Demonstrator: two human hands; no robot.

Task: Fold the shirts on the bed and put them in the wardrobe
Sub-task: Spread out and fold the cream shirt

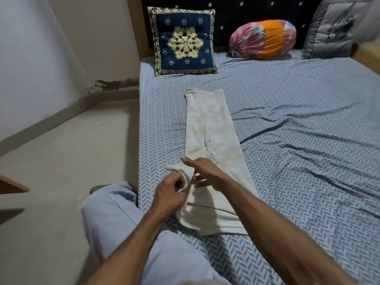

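Note:
A cream white shirt (pixel 211 128) lies folded into a long narrow strip on the blue patterned bed (pixel 298 124), running from near the cushion toward me. My left hand (pixel 170 192) pinches a sleeve or edge of the shirt at its left side, fingers curled round the fabric. My right hand (pixel 203 171) rests on the shirt beside it, index finger stretched out to the left, the other fingers bent down on the cloth. No wardrobe is in view.
A navy and gold cushion (pixel 183 41), a pink and orange bolster (pixel 263 39) and a grey pillow (pixel 337 27) stand against the dark headboard. The beige floor (pixel 67 145) lies left of the bed. My knee in light trousers (pixel 111 210) is beside the bed edge.

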